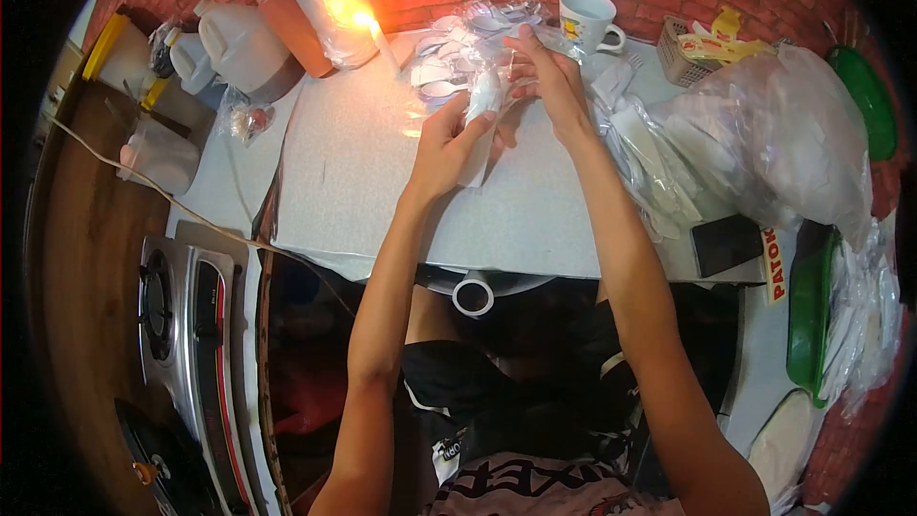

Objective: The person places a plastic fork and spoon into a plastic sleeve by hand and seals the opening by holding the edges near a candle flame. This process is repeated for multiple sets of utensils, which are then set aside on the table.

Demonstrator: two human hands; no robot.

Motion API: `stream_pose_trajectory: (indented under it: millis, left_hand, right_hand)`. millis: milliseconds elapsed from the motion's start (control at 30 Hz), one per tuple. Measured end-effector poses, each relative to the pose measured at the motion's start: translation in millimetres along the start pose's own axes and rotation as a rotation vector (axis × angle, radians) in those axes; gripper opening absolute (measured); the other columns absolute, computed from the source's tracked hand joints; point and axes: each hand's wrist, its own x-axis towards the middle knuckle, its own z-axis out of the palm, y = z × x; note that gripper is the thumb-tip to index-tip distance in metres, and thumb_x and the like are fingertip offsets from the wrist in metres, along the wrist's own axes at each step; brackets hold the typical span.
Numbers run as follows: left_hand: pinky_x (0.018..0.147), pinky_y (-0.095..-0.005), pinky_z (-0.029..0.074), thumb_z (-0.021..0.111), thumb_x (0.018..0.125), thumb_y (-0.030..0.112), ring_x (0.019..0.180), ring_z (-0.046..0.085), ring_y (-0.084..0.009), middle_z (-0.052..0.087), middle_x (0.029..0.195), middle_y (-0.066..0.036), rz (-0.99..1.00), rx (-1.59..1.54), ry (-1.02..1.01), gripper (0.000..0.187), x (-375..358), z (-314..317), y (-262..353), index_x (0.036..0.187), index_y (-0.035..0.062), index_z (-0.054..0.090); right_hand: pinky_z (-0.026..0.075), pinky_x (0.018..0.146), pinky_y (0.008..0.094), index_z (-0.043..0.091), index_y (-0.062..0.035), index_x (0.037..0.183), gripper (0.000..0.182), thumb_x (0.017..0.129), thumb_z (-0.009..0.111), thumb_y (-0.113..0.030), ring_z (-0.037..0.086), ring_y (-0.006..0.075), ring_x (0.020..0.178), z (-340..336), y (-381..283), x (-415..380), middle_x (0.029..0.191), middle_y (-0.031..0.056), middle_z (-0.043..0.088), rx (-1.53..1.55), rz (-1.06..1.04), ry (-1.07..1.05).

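My left hand [447,141] is closed around a slim white plastic-wrapped bundle [484,94], which looks like disposable cutlery and stands tilted over the table. Close beside its upper end, my right hand [554,81] has its fingers curled at some clear plastic wrapper; the exact grip is partly hidden. Just beyond both hands lies a heap of wrapped white plastic spoons [441,88]. To the left of the heap burns a lit white candle [384,46]. Plastic-wrapped white forks [635,139] lie to the right of my right forearm.
A white mug [587,11] and a small basket [686,59] stand at the back right. A large clear plastic bag [778,124] and a dark phone [726,246] are on the right. Jugs [246,53] stand back left, near a gas stove [181,325]. A cord [191,210] crosses the left side.
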Motion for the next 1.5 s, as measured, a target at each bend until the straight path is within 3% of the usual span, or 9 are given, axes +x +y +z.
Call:
stream_pose_trajectory:
  millis: [200,300,533,600,700,1133,1233,1367,1500]
  left_hand:
    - [0.064,-0.0253,0.051,0.061,0.101,0.014,0.074,0.065,-0.0106,0.068,0.089,-0.006,-0.031,0.087,-0.008,0.023,-1.2,-1.2,-0.3,0.118,-0.0011,0.061]
    - [0.063,-0.0252,0.051,0.061,0.100,0.014,0.073,0.065,-0.0105,0.067,0.086,-0.005,-0.039,0.145,-0.002,0.020,-1.8,-2.8,0.4,0.113,-0.0007,0.062]
    - [0.064,-0.0255,0.050,0.062,0.098,0.015,0.071,0.066,-0.0116,0.068,0.083,-0.007,-0.052,0.048,-0.040,0.017,-5.3,1.6,9.5,0.107,-0.0003,0.063]
    - [0.063,-0.0256,0.050,0.062,0.098,0.015,0.070,0.065,-0.0108,0.069,0.081,-0.007,-0.052,0.056,-0.035,0.020,-4.6,-0.3,5.3,0.110,-0.0007,0.064]
    - [0.064,-0.0262,0.050,0.063,0.097,0.015,0.069,0.064,-0.0103,0.071,0.079,-0.007,-0.052,0.055,-0.047,0.024,-4.0,-0.8,1.5,0.113,-0.0016,0.066]
    - [0.067,-0.0271,0.047,0.061,0.096,0.013,0.071,0.060,-0.0105,0.069,0.081,-0.005,-0.092,0.046,-0.117,0.020,-4.8,-3.6,3.3,0.108,-0.0016,0.066]
    - [0.066,-0.0271,0.046,0.063,0.096,0.015,0.072,0.058,-0.0095,0.066,0.082,-0.003,-0.103,0.145,-0.062,0.022,-6.6,-4.4,3.4,0.110,-0.0007,0.067]
    - [0.065,-0.0275,0.045,0.062,0.095,0.015,0.074,0.057,-0.0092,0.064,0.082,-0.002,-0.057,0.205,-0.079,0.024,-4.6,-6.9,-1.5,0.112,-0.0005,0.067]
    - [0.071,-0.0297,0.046,0.058,0.095,0.011,0.081,0.058,-0.0107,0.066,0.091,-0.004,-0.158,0.251,0.082,0.029,2.8,-17.5,3.4,0.118,-0.0031,0.065]
  right_hand:
    - [0.050,0.069,0.0216,0.077,-0.0007,0.105,0.051,0.096,0.067,-0.049,0.062,0.0073,0.077,-12.0,14.4,9.0,0.091,0.0031,0.072,-0.198,-0.127,-0.151]
    - [0.050,0.070,0.0217,0.077,-0.0013,0.105,0.043,0.098,0.067,-0.042,0.063,0.0070,0.079,-11.9,10.7,9.2,0.091,0.0025,0.073,-0.326,0.001,-0.045]
    - [0.050,0.073,0.0239,0.077,-0.0010,0.106,0.040,0.099,0.067,-0.039,0.064,0.0086,0.082,-6.0,6.2,2.4,0.094,0.0032,0.073,-0.200,-0.077,-0.205]
    - [0.050,0.077,0.0253,0.076,-0.0009,0.107,0.039,0.098,0.067,-0.038,0.065,0.0097,0.085,-4.3,1.9,0.4,0.096,0.0033,0.073,-0.103,0.050,-0.126]
    - [0.050,0.079,0.0260,0.075,-0.0010,0.108,0.038,0.098,0.068,-0.037,0.065,0.0101,0.088,-9.6,10.7,5.7,0.098,0.0037,0.073,-0.201,-0.042,-0.244]
    - [0.049,0.074,0.0258,0.077,0.0007,0.103,0.034,0.091,0.075,-0.031,0.061,0.0102,0.080,-3.6,7.4,-4.5,0.091,0.0039,0.073,-0.069,0.032,-0.222]
    - [0.047,0.077,0.0245,0.076,-0.0027,0.105,0.029,0.096,0.070,-0.030,0.061,0.0069,0.086,-2.3,10.3,-4.1,0.093,-0.0003,0.072,-0.212,0.017,-0.219]
    - [0.046,0.076,0.0225,0.076,-0.0022,0.105,0.033,0.096,0.070,-0.033,0.060,0.0055,0.083,2.8,22.5,-1.9,0.093,0.0003,0.073,-0.185,-0.086,-0.196]
    - [0.047,0.053,0.0256,0.072,-0.0038,0.088,0.041,0.100,0.064,-0.042,0.060,0.0086,0.059,8.2,22.1,-2.5,0.073,0.0015,0.066,0.132,0.105,-0.045]
